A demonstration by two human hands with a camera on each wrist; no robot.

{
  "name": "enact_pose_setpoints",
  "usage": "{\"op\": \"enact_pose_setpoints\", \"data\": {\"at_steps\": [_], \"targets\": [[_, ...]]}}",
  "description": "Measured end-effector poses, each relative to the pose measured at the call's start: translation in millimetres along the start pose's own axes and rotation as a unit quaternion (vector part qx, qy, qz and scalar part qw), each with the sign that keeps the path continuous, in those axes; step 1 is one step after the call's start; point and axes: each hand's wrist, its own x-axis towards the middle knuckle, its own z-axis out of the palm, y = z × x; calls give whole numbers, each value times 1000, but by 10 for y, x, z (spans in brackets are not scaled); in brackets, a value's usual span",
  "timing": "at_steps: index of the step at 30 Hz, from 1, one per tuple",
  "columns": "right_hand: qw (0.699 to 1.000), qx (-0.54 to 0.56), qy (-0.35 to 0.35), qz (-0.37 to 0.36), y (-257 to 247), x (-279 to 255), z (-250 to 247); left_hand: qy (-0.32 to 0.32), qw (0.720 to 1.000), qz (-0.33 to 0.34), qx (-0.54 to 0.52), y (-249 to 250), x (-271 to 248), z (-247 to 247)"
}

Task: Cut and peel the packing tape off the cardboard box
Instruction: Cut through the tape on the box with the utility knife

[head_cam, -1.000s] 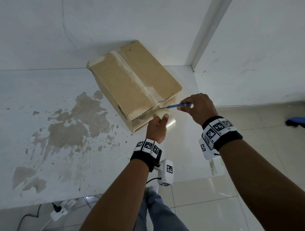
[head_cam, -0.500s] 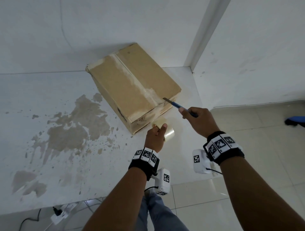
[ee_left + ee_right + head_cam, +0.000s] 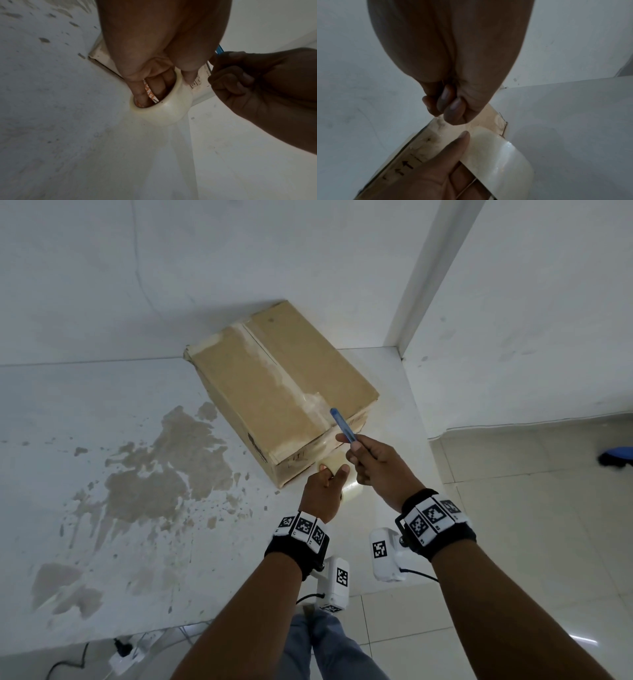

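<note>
Head view: cardboard box (image 3: 274, 392) resting on the white table (image 3: 85, 412), pushed back near the wall (image 3: 205, 268) and turned at an angle, one corner toward the person. Packing tape (image 3: 274, 371) running along the top centre seam, whitish and patchy, wrinkled where it reaches the near edge and folding down over the front face. Roll of clear tape (image 3: 164, 108) at the foot of that face, just beside the box; whether a strip joins it to the box, impossible to tell. Left hand (image 3: 322, 494) gripping the roll, fingers (image 3: 150, 86) hooked through the core and thumb on the outer winding, presumably to keep it from wandering while the other hand works. Right hand (image 3: 380, 463) closed round a slim blue cutter (image 3: 342, 426), the other fingers (image 3: 452, 106) tucked into the palm. Tool angled up and away, tip over the wrinkled tape at the near top edge; contact with the tape not discernible. Angle suited to slitting along the seam. Stained, flaking patch (image 3: 164, 474) on the table left of the box. White tiled floor (image 3: 513, 508) to the right.
</note>
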Motion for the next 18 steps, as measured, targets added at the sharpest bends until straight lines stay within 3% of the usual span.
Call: {"op": "enact_pose_setpoints", "data": {"at_steps": [5,10,14,18], "targets": [[998,62,17,10,16,-5,8,3,1000,-13,-13,17,-27,-34],[987,91,124,42,206,-21,-72,8,1000,-19,-24,-33,-3,-38],[967,-13,235,96,495,-123,-254,21,999,-24,-37,-111,22,-19],[943,-103,267,169,842,-306,-453,36,997,-18,-62,-166,44,9]]}}
